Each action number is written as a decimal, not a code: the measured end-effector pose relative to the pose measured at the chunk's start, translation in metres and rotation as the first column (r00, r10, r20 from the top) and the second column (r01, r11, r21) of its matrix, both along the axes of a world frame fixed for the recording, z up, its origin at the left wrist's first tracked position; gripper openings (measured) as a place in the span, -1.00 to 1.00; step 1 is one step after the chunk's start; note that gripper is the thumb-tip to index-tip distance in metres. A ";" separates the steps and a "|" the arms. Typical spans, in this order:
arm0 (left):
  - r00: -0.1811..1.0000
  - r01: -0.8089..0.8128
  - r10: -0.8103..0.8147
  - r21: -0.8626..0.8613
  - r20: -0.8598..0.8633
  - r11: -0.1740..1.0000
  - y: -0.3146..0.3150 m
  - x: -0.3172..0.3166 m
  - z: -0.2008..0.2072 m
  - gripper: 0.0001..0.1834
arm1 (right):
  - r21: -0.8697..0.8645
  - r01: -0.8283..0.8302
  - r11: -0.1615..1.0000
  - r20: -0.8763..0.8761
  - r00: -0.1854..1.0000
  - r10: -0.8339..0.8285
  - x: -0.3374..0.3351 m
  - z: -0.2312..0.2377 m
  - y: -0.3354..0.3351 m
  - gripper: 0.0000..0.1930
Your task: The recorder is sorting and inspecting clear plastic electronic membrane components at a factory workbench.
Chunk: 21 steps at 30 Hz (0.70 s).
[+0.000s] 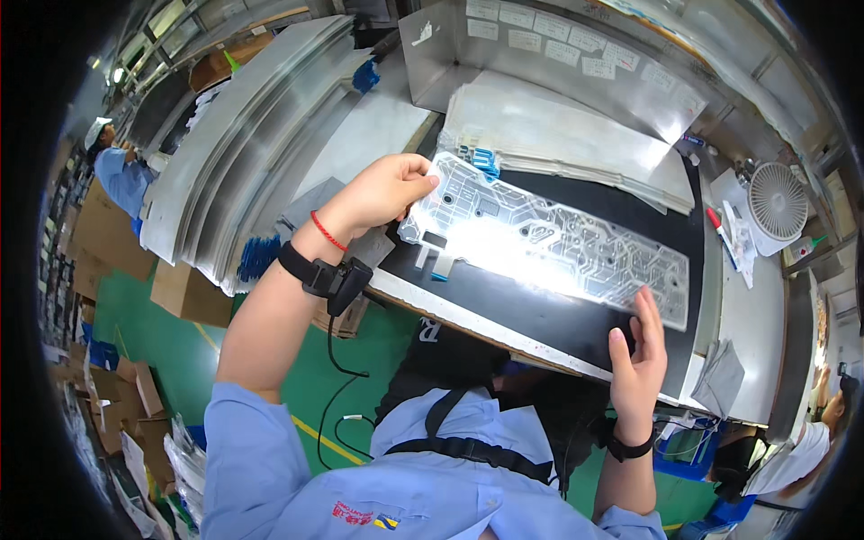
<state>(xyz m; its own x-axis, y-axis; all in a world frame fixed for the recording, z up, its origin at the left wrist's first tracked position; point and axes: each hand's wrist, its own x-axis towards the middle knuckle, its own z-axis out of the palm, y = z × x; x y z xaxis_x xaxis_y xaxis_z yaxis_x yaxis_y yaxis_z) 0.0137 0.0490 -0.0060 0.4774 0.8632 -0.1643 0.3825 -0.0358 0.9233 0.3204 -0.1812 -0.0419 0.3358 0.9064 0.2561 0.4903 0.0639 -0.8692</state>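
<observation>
Clear circuit sheet (540,243), one of them, is held over one black mat (504,299), across its middle. That mat is on one worktop (745,315). One big stack of grey sheets (243,135) stands left of the mat, one pile of white sheets (562,126) at its far side, one white fan (778,200) to its right. Two hands: the left hand (382,191), by the mat's left end, pinches the circuit sheet's corner; the right hand (641,355), by its near right corner, is half open, fingertips at the sheet's lower edge, gripping nothing. One red marker (715,219) lies right of the mat.
</observation>
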 end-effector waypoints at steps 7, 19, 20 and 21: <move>0.999 -0.006 0.003 -0.097 -0.034 0.995 0.002 0.004 -0.006 -0.80 | 0.042 -0.034 0.999 0.260 0.965 0.022 -0.006 0.003 0.008 -0.56; 0.998 0.068 -0.067 -0.137 0.012 0.988 -0.008 0.001 0.007 -0.77 | 0.031 -0.069 0.997 0.510 0.859 0.044 -0.017 0.002 0.010 -0.47; 0.987 0.034 -0.041 0.050 0.152 0.998 -0.022 0.007 0.014 -0.80 | 0.031 -0.065 0.997 0.511 0.858 0.040 -0.016 0.001 0.008 -0.47; 0.955 -0.026 -0.042 0.226 0.294 0.974 -0.036 0.010 0.018 -0.82 | 0.068 -0.034 0.997 0.207 0.978 0.019 -0.016 -0.001 0.003 -0.39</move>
